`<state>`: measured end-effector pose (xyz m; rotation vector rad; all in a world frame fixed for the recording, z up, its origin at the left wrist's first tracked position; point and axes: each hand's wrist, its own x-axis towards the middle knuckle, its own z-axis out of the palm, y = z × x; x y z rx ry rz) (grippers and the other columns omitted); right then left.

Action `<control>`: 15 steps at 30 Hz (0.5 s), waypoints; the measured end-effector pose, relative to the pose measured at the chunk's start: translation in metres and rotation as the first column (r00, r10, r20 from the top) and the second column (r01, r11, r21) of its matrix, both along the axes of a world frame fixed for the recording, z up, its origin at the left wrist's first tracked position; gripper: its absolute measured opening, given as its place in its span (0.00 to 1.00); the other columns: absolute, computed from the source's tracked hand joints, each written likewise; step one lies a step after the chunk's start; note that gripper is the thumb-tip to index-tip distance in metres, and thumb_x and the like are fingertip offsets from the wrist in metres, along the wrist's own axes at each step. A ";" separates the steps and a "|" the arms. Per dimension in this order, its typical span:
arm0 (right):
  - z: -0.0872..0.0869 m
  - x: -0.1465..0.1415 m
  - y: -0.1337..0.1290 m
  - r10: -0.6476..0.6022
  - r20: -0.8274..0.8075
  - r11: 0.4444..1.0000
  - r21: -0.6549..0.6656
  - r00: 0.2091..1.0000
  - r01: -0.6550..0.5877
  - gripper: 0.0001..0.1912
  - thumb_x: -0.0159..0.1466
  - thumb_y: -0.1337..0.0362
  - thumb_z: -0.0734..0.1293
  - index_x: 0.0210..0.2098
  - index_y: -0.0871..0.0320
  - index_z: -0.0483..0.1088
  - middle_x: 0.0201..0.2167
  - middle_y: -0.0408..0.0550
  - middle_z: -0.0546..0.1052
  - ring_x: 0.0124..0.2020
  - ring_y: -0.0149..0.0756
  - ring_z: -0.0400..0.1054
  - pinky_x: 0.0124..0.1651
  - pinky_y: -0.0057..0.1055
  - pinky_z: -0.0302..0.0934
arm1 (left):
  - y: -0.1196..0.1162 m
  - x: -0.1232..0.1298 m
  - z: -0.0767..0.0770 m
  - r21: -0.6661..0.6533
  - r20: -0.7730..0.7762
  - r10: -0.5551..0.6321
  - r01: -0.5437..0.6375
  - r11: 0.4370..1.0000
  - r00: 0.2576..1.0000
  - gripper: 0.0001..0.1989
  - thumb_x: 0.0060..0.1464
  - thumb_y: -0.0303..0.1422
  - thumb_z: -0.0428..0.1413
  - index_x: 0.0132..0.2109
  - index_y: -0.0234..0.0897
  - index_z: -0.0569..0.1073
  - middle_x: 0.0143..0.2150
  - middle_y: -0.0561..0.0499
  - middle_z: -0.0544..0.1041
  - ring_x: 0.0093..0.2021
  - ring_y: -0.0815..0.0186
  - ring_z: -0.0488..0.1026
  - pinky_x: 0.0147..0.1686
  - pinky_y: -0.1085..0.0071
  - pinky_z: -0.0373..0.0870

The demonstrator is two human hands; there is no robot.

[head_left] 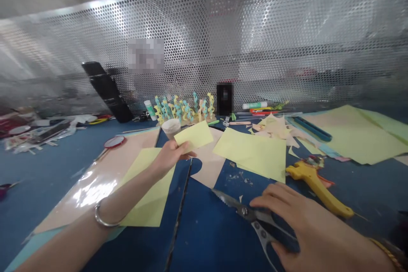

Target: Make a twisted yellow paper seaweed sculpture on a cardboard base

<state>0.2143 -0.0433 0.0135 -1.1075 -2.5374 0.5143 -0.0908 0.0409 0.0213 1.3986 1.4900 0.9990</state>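
Observation:
My left hand (174,153) pinches a small rectangle of pale yellow paper (195,135) and holds it up above the table. My right hand (296,216) is curled over the handles of metal scissors (244,210), fingers along one handle and thumb by the other. The scissors' blades are together and point to the far left, low over the blue tabletop; I cannot tell whether they rest on it. A larger yellow sheet (255,151) lies between my hands, beyond the scissors. Under my left forearm is another yellow sheet (149,204). A cut pinkish sheet (208,163) lies in the middle.
A yellow-handled tool (321,187) lies at right, near a stack of coloured paper (360,136) and paper scraps (274,125). At the back stand small blue and yellow twisted pieces (185,108), a white cup (171,126) and glue sticks (255,105) before a perforated metal screen (191,51).

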 end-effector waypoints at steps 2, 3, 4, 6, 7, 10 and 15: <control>0.002 0.005 0.004 -0.059 0.010 0.996 0.069 0.998 0.058 0.25 0.50 0.71 0.64 0.47 0.49 0.66 0.42 0.45 0.70 0.44 0.40 0.65 0.47 0.37 0.62 | -0.004 0.005 0.001 -0.012 0.037 -0.020 0.020 1.000 0.999 0.17 0.56 0.37 0.52 0.49 0.30 0.70 0.46 0.40 0.78 0.39 0.59 0.78 0.38 0.67 0.73; 0.002 0.009 0.008 -0.092 0.028 0.990 0.113 0.995 0.089 0.24 0.51 0.69 0.64 0.48 0.48 0.65 0.42 0.45 0.70 0.44 0.40 0.65 0.47 0.38 0.62 | -0.006 0.006 0.002 -0.018 0.053 -0.029 0.030 0.999 0.998 0.17 0.56 0.37 0.53 0.49 0.31 0.70 0.47 0.40 0.77 0.39 0.59 0.78 0.38 0.67 0.73; 0.000 0.014 0.012 -0.132 0.051 0.980 0.158 0.990 0.122 0.23 0.52 0.68 0.64 0.48 0.48 0.64 0.42 0.45 0.70 0.44 0.40 0.65 0.46 0.39 0.62 | -0.008 0.007 0.002 -0.024 0.067 -0.038 0.040 0.999 0.997 0.17 0.55 0.37 0.53 0.49 0.31 0.70 0.48 0.40 0.77 0.39 0.59 0.78 0.38 0.66 0.73; -0.006 0.025 0.021 -0.213 0.104 0.954 0.235 0.972 0.184 0.21 0.53 0.64 0.65 0.47 0.48 0.64 0.42 0.46 0.70 0.44 0.43 0.65 0.45 0.43 0.62 | -0.011 0.009 0.003 -0.038 0.094 -0.062 0.066 0.997 0.994 0.17 0.55 0.37 0.54 0.49 0.32 0.70 0.48 0.40 0.77 0.38 0.60 0.78 0.38 0.66 0.73; -0.009 0.030 0.026 -0.262 0.129 0.938 0.268 0.956 0.221 0.20 0.53 0.63 0.65 0.47 0.49 0.64 0.42 0.47 0.70 0.45 0.46 0.65 0.44 0.45 0.63 | -0.012 0.009 0.003 -0.044 0.108 -0.077 0.083 0.996 0.991 0.17 0.55 0.37 0.54 0.50 0.32 0.70 0.48 0.41 0.77 0.38 0.60 0.78 0.38 0.67 0.73; -0.018 0.041 0.034 -0.321 0.212 0.922 0.294 0.923 0.253 0.16 0.55 0.62 0.64 0.44 0.52 0.66 0.39 0.49 0.71 0.43 0.47 0.66 0.42 0.47 0.63 | -0.018 0.014 0.005 -0.059 0.123 -0.122 0.130 0.990 0.985 0.17 0.55 0.37 0.54 0.50 0.35 0.71 0.47 0.43 0.77 0.35 0.62 0.78 0.38 0.67 0.72; -0.005 0.027 0.028 -0.166 0.142 0.921 0.377 0.976 0.102 0.18 0.63 0.59 0.61 0.52 0.53 0.62 0.48 0.51 0.68 0.47 0.43 0.66 0.44 0.41 0.63 | -0.036 0.033 0.008 -0.152 0.059 -0.383 0.388 0.909 0.922 0.13 0.55 0.39 0.53 0.37 0.32 0.73 0.33 0.45 0.79 0.30 0.64 0.76 0.32 0.70 0.70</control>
